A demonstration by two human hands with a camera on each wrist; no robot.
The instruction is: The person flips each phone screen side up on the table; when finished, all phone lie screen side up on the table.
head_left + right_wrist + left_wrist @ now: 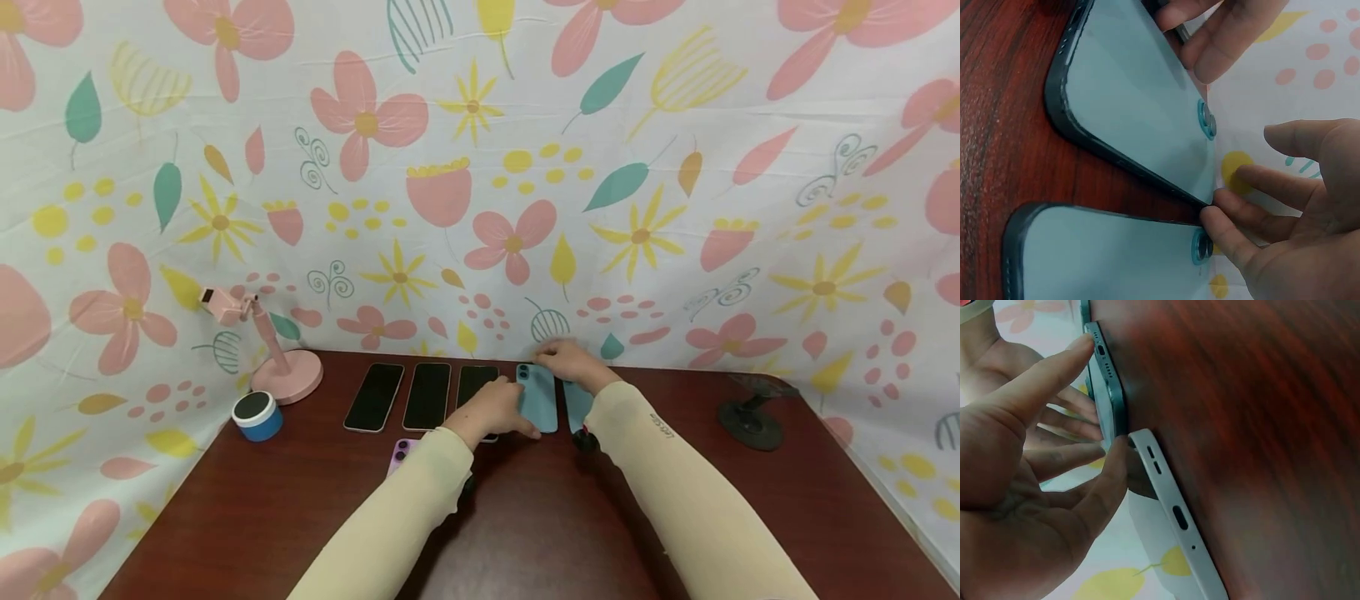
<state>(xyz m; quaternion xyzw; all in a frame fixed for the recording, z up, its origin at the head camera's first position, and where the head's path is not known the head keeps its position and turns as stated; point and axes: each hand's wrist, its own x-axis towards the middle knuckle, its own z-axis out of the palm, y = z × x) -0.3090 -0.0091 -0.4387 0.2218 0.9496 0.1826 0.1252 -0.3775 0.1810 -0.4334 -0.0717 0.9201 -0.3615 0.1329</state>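
Head: left hand (pixel 491 408) touches blue phone (pixel 538 403); right sleeve (pixel 693 479) lettering (pixel 663 426) illegible.

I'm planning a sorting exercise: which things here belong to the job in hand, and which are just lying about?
Job, apparently lining up phones:
two blue phones
three dark-screened phones
purple phone, probably

Just lying about, it seems:
pink stand
blue tub
black stand

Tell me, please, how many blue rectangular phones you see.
2: one phone between the bare left hand and right hand, a second phone to its right, partly hidden by a cream sleeve.
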